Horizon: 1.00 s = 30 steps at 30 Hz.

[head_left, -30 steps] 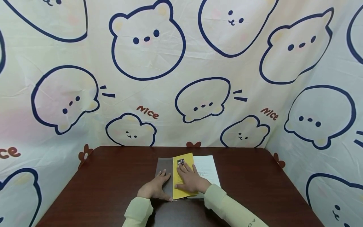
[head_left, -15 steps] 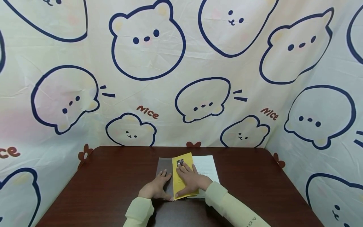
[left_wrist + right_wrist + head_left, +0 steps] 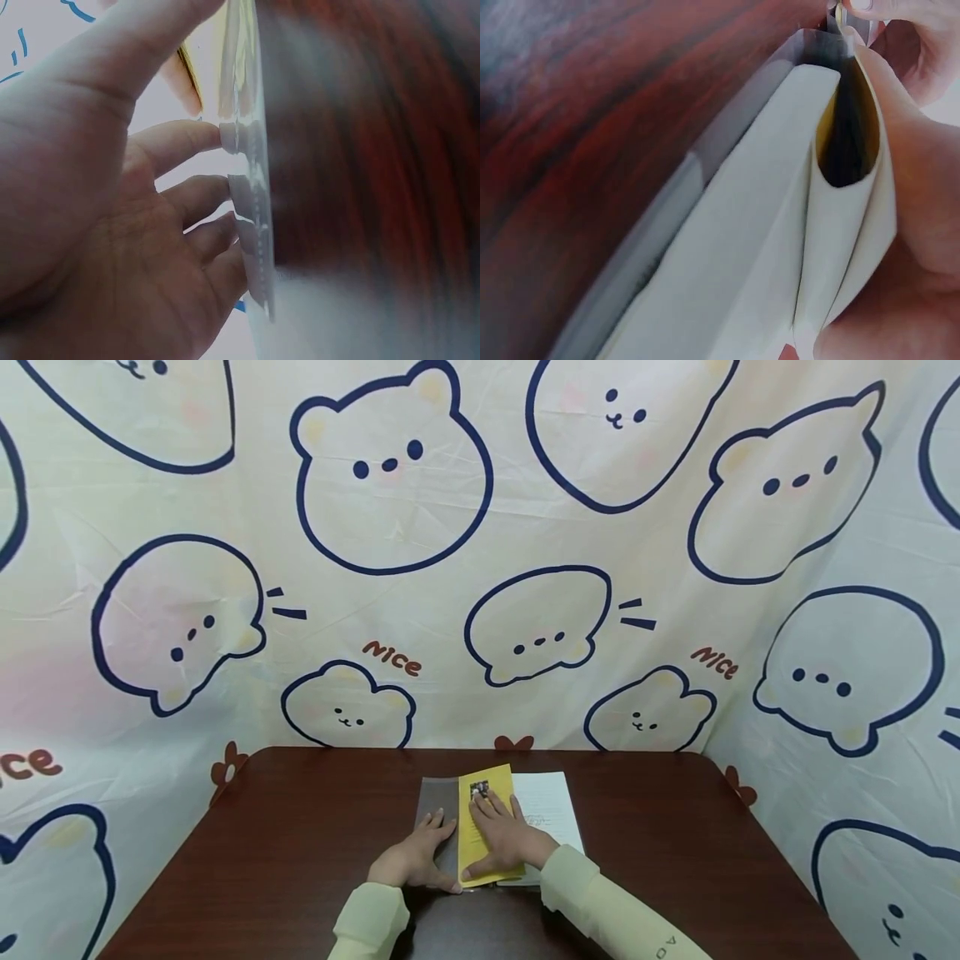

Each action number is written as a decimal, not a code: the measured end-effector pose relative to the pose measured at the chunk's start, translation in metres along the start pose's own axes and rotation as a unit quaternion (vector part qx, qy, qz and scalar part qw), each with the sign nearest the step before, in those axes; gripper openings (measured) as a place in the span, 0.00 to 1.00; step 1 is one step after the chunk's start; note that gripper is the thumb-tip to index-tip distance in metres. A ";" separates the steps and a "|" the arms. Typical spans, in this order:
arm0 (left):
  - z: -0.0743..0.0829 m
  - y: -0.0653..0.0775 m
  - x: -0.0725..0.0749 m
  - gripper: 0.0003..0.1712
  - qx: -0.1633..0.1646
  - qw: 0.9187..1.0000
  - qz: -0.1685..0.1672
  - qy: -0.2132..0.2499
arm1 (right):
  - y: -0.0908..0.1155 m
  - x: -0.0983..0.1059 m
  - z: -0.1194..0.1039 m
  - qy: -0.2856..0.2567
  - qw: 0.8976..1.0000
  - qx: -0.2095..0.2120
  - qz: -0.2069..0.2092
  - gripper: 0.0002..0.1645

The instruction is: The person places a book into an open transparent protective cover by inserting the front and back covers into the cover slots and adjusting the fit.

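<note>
A book lies open on the dark wooden table, its white page (image 3: 551, 814) showing at right. Over its middle lies a yellow cover flap (image 3: 491, 777) with a small dark picture and printed lines. My right hand (image 3: 506, 839) presses on the flap with spread fingers. To the left, a clear plastic book cover (image 3: 438, 793) looks grey against the table; my left hand (image 3: 408, 858) rests on it, thumb near its lower edge. The left wrist view shows the fingertips meeting the plastic sheet (image 3: 251, 225). In the right wrist view the pages (image 3: 735, 217) stand thick, with the folded flap curving above them.
The reddish-brown table (image 3: 300, 843) extends on both sides of the book. Behind it hangs a pale curtain (image 3: 442, 602) with bear drawings, which also runs along both sides.
Between the earlier frames and now, the right thumb has slid down the yellow flap toward its lower edge. The left hand has shifted very slightly right; the book stays in place.
</note>
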<state>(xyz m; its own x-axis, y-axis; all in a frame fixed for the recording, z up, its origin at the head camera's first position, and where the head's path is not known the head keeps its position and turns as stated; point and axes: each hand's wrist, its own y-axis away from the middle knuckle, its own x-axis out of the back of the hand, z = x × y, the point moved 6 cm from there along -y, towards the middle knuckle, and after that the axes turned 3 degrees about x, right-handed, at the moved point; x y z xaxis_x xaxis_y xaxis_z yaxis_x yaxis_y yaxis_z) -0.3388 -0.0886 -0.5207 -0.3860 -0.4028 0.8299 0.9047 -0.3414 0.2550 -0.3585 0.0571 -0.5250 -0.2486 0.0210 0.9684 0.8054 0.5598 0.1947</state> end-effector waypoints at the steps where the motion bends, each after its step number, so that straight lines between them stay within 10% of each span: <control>1: 0.000 0.000 0.000 0.62 0.000 1.000 0.001 0.001 | 0.000 0.001 -0.001 0.001 1.000 0.000 0.002 0.71; 30: 0.001 0.004 0.003 0.64 -0.007 0.999 -0.022 0.031 | -0.004 0.013 -0.018 -0.022 0.999 0.030 0.031 0.56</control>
<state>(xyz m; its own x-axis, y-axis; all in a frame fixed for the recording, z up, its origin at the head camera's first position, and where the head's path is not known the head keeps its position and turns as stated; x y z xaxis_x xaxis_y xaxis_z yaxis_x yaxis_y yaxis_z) -0.3365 -0.0905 -0.5169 -0.4361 -0.4382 0.7860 0.8841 -0.3715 0.2834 -0.3549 0.0404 -0.5103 -0.2241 0.0916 0.9703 0.7860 0.6056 0.1244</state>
